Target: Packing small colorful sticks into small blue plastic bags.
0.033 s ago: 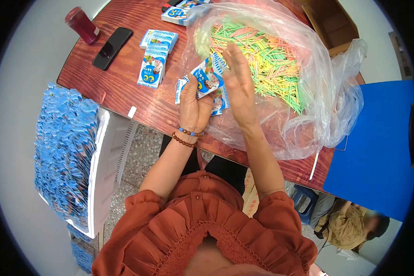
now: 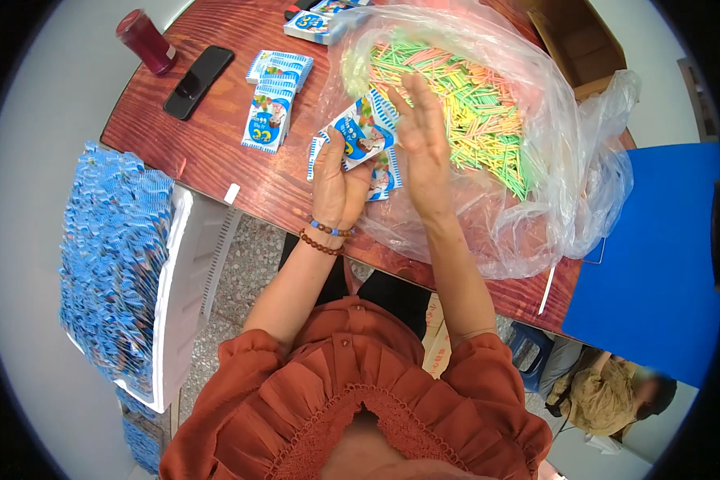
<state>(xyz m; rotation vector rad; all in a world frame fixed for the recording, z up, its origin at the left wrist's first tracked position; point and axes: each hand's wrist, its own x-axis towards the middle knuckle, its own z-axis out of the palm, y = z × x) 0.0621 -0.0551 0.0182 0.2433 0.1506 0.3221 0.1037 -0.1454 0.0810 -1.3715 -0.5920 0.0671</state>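
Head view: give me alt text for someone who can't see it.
Left hand holds a blue-and-white packet over a red wooden table, with the open right hand beside it. Behind is a clear bag of coloured sticks; more packets, a phone lie left.

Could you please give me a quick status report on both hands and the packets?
Left hand gripping a small blue-and-white packet. Right hand open, flat beside it. Clear bag of coloured sticks just behind; more packets lying on the wooden table.
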